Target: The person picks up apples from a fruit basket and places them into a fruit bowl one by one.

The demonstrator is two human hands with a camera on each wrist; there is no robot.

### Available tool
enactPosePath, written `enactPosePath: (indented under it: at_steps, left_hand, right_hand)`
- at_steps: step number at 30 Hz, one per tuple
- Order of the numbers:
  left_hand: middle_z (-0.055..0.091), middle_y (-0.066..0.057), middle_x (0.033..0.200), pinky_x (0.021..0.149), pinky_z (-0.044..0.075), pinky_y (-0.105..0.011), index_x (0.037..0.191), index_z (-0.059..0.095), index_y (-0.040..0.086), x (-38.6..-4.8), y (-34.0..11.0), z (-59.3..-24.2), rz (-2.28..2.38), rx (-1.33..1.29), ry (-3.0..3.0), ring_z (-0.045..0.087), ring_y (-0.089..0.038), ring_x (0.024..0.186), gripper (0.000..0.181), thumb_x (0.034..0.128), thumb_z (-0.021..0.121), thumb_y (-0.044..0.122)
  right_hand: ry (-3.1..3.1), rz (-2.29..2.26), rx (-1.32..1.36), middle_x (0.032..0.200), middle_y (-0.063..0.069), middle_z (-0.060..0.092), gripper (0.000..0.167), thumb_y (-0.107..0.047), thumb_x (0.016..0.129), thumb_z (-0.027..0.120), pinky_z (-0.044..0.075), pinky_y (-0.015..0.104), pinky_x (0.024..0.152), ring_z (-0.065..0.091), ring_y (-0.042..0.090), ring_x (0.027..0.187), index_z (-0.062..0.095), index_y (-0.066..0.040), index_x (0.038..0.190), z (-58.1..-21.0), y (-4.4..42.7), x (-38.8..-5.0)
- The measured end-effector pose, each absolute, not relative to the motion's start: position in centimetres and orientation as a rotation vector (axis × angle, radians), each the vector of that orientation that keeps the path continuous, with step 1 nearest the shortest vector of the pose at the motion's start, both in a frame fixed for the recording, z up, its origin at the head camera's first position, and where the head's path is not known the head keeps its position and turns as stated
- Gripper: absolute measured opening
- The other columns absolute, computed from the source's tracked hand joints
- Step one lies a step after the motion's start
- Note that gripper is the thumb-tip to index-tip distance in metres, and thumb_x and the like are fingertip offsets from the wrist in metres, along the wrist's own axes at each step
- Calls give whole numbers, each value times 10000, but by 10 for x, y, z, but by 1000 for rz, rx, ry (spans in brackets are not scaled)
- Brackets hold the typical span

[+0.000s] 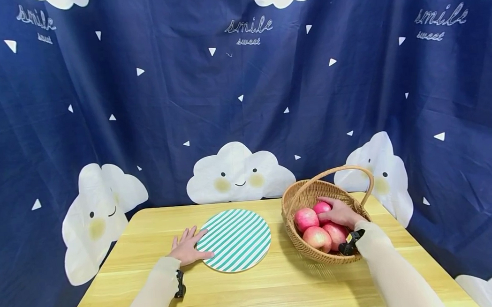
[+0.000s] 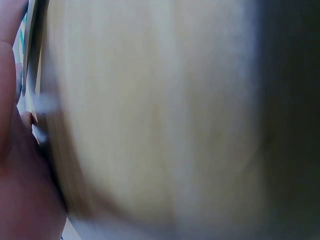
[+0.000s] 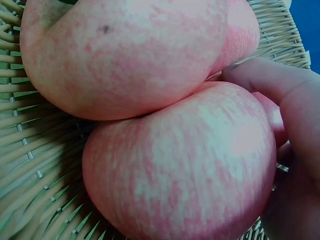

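Note:
A wicker basket at the right holds several red apples. My right hand reaches inside it, fingers curved round the rear apple. In the right wrist view two large apples fill the middle, and the right hand lies at the right edge, its fingertips partly hidden behind them. Left of the basket lies a round green-and-white striped mat. My left hand rests with spread fingers at the mat's left edge, and part of this hand shows in the left wrist view.
The light wooden table spans the front. The basket's tall handle arches above its rim. Behind the table hangs a dark blue curtain with clouds and white triangles.

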State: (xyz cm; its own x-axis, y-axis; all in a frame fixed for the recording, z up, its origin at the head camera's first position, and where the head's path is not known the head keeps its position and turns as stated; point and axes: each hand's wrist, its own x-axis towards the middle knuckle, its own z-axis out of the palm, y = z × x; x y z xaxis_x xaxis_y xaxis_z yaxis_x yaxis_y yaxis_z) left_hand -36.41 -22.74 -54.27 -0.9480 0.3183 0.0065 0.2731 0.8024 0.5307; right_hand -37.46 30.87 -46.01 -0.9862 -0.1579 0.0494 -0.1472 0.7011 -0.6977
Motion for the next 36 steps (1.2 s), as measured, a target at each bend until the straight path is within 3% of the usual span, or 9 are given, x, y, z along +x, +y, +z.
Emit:
enactPosePath:
  at_steps: [19,26,36]
  left_hand:
    - [116,-242,1670,1130,-89,-746,1580,364,218,-365,-228,-543,814,458,2896,0,-499,1528,1012,767,732,695]
    - [129,-245,1667,1132,-79,-747,1575,376,216,-365,-228,-541,824,451,2902,8,-506,1526,1000,768,746,676]
    - [137,-235,1668,1137,-69,-741,1572,382,236,-369,-229,-547,813,452,2905,19,-499,1529,1033,735,732,731]
  right_hand:
    - [3004,-1143,-203,1258,226,644,773,-403,826,799,537,422,888,644,320,1061,508,-67,1459,-458,308,-377]
    - [3039,-1167,-210,1231,242,651,713,-354,854,788,543,455,889,648,337,1058,522,-15,1422,-456,307,-378]
    - [3026,-1208,-185,1261,246,641,709,-335,874,775,539,463,916,645,342,1086,499,-20,1447,-455,306,-377]
